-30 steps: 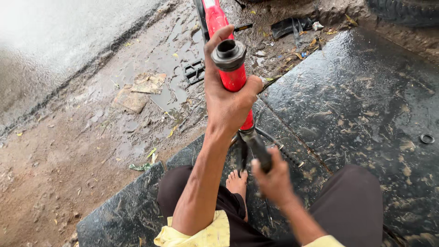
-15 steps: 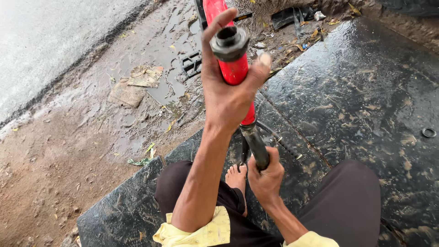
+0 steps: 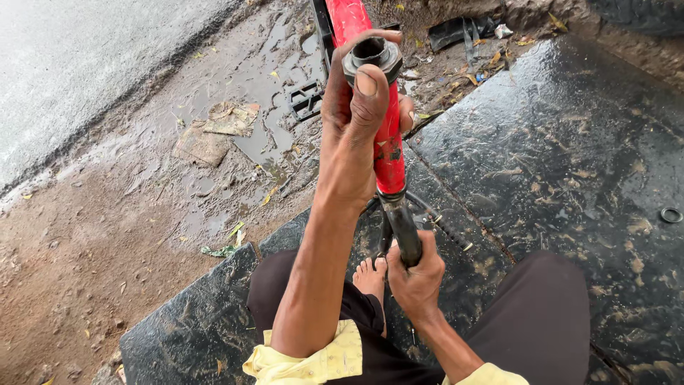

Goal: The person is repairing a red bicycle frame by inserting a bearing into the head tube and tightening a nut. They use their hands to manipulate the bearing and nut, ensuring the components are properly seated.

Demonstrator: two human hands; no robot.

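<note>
Red bicycle frame [image 3: 388, 153] stands clasped by left hand [image 3: 353, 135] above, right hand [image 3: 415, 274] below.

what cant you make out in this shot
Head view only:
- Red tube: its far end runs off the top edge.
- Tube under the left hand: palm and fingers cover it.
- Black bar: its lower end is hidden inside the right hand.
- Foot: mostly hidden behind the left forearm and trousers.
- Ring on the black mat: too small to tell what it is.
</note>
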